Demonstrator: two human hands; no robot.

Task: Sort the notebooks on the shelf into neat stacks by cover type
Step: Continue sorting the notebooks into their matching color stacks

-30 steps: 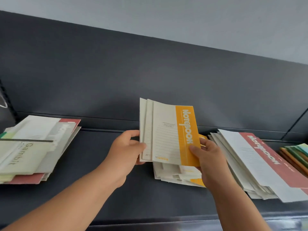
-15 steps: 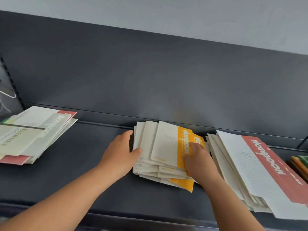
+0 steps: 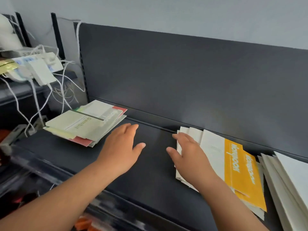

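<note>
My right grip [image 3: 188, 157] lies open and flat, fingers straight, on the left edge of the yellow stack [image 3: 240, 172]. It holds nothing and only touches the fanned white covers there. My left grip [image 3: 123, 147] is open too, palm down, thumb spread and empty, over the bare shelf [image 3: 155, 180] between two piles. I cannot tell whether it touches the shelf. The yellow stack lies near the back panel [image 3: 183, 80], its notebooks slid sideways off one another so their edges step out, and just beside it on the right is a pale stack [image 3: 286, 180], also fanned. Just beside my left fingers sits the mixed stack [image 3: 83, 125], with a cream cover on top, a grey one under it and red and green corners poking out, so I judge that pile is not yet sorted. Beyond it, off the end of the shelf, white cables [image 3: 41, 70] hang in a tangle. The step in hand looks to me like finishing the yellow stack and turning to the mixed one. Next I should press both grips against the yellow stack's sides to square it. Then my left grip should pinch only the top cover of the mixed stack and lift it clean, without dragging those beneath toward the cables.
</note>
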